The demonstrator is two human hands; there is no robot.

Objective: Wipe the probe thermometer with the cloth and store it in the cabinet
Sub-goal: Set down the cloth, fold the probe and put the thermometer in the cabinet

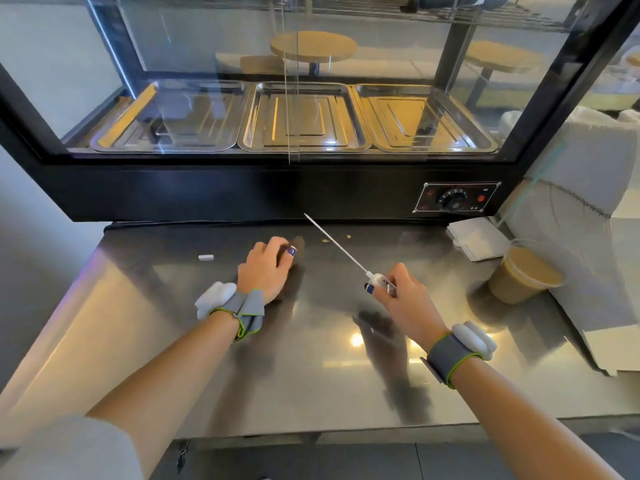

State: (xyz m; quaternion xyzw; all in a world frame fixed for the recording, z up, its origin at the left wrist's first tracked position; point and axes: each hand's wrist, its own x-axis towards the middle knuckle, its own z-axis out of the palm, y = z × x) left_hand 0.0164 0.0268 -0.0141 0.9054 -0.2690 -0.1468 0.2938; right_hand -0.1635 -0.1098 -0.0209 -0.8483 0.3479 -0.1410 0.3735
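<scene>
My right hand [401, 292] holds the probe thermometer [375, 280] by its white handle, just above the steel table [311, 375]. Its thin metal probe [334, 244] points up and left toward the base of the glass cabinet [242, 195]. My left hand [266, 271] rests on the table to the left of the probe, fingers curled over a dark brown cloth [298, 244], which is mostly hidden under the palm. The probe and the cloth are apart. The cabinet holds three steel trays [301, 147] behind glass doors.
A plastic cup of brown drink [523, 271] stands at the right, beside a stack of white napkins [479, 237] and a white box [595, 216]. A small white piece [205, 257] and crumbs [325, 240] lie on the table. The cabinet's control dial [455, 199] is at the lower right.
</scene>
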